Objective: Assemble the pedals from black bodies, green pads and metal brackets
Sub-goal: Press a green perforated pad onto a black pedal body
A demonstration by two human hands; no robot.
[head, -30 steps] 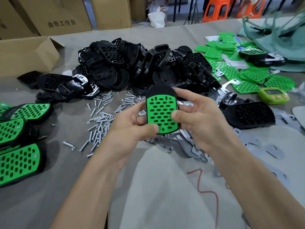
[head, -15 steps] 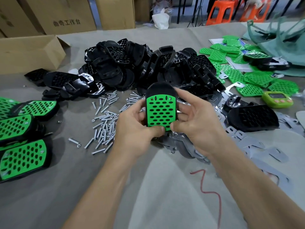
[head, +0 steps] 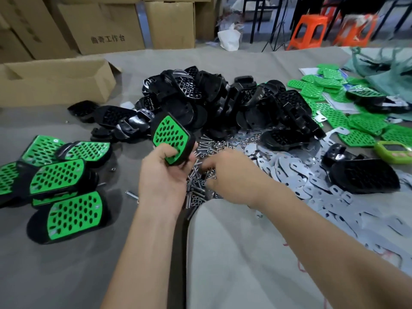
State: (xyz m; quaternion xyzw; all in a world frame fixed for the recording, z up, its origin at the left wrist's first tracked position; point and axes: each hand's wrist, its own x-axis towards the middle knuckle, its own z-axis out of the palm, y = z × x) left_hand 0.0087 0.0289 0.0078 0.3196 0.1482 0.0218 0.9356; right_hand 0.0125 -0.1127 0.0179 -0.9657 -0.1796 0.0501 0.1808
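Right hand (head: 229,172) is coming off the pedal (head: 170,136) and reaching down into the screws (head: 196,195) just below it. Left hand (head: 162,177) is now gripping the tilted pedal alone, thumb lying over its green face. Bare bench (head: 66,275) is giving open room up front, with finished pedals (head: 58,175) crowding the left, brackets (head: 287,166) spreading right and black bodies (head: 223,103) piling up behind. Right fingers are curling onto the screws, blurred, so cannot tell if they're pinching one. Green pads (head: 356,126) are lying far right, a cardboard box (head: 55,83) is sitting far left, and orange stools (head: 310,30) are standing beyond the bench.
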